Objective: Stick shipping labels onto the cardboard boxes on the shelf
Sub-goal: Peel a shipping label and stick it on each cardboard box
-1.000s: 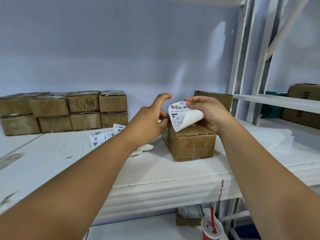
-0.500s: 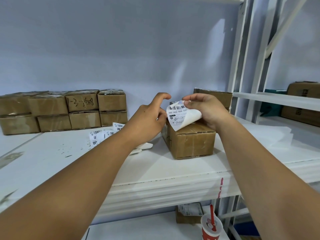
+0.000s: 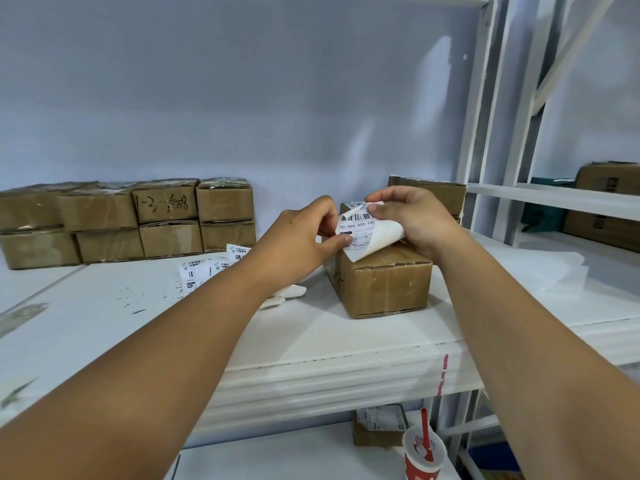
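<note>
Now both hands pinch one label above a box.
With thumb and fingers the left hand grips its left edge; the right hand holds its curled top corner. It hangs just over the box, toward the shelf's front edge. Loose labels lie left; stacked boxes line the back-left.

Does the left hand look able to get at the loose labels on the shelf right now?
Probably yes: the left hand pinches the label, but the loose labels lie uncovered just beside its forearm.
</note>
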Available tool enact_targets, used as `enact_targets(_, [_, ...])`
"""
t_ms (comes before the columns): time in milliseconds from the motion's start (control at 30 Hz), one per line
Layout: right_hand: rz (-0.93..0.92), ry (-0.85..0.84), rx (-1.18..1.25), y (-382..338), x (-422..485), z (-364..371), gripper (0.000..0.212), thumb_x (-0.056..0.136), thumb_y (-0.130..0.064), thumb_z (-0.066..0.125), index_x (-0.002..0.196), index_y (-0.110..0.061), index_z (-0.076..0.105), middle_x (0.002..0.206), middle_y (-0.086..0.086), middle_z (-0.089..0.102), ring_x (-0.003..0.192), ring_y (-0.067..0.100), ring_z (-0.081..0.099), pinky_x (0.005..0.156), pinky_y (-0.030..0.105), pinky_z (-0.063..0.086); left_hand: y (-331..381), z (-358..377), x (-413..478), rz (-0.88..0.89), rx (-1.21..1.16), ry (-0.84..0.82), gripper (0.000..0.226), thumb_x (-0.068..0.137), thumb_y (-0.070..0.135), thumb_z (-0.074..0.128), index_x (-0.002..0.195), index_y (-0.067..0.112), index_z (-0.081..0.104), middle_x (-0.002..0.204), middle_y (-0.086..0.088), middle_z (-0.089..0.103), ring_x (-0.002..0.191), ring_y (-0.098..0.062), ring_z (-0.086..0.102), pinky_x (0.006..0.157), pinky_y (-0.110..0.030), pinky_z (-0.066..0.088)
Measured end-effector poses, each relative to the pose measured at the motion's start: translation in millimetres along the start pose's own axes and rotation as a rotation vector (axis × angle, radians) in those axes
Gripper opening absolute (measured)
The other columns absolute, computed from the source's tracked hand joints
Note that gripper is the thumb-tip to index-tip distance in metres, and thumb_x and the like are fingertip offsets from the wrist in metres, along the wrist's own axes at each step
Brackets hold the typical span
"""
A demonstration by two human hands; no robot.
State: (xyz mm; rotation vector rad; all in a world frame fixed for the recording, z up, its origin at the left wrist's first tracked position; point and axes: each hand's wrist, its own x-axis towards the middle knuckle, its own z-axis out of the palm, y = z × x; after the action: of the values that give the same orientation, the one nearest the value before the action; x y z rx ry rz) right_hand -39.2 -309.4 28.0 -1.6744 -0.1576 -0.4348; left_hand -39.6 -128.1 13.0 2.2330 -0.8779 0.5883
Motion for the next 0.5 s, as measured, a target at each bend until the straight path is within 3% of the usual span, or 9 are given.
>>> enact_targets(133, [-0.011,-0.006,-0.038,0.3,-0.1,-0.1,0.010,0.087,-0.002,0.064,0.085,-0.012,0.064,0.082,0.008,0.067,0.066,0.014,0.062,0.061,0.021,0.052,-0.7,0.8,1.0,-0.008,0.010,-0.003,0.021,0.086,0.027,0.066,0.074,0.023,0.050,0.078,0.016,0.061,0.089,-0.003,0.061,0.065,-0.003,0.036])
enact_targets(300, [-0.018,-0.001,-0.077,0.5,0.2,-1.0,0.008,0.087,-0.002,0.064,0.090,-0.009,0.065,0.082,0.007,0.067,0.067,0.015,0.062,0.060,0.019,0.052,-1.3,0.9,2.7,-0.002,0.011,-0.024,0.002,0.087,0.026,0.066,0.087,0.024,0.065,0.091,0.012,0.069,0.092,0.000,0.062,0.075,-0.005,0.039])
enact_targets(400, [-0.038,0.008,-0.179,1.2,1.2,-0.9,0.008,0.085,-0.003,0.066,0.090,-0.009,0.066,0.080,0.006,0.066,0.066,0.012,0.061,0.059,0.016,0.050,-0.4,0.4,2.1,-0.012,0.025,-0.029,0.008,0.088,0.027,0.064,0.094,0.024,0.069,0.092,0.013,0.068,0.090,0.002,0.060,0.072,0.000,0.035])
enact_targets(500, [-0.052,0.013,-0.351,2.7,2.7,0.2,0.014,0.083,-0.007,0.071,0.078,-0.020,0.066,0.080,0.005,0.064,0.067,0.011,0.058,0.063,0.017,0.046,0.4,-0.3,1.6,-0.007,0.055,-0.035,0.012,0.089,0.028,0.063,0.096,0.023,0.071,0.094,0.013,0.069,0.089,0.003,0.059,0.071,0.002,0.034])
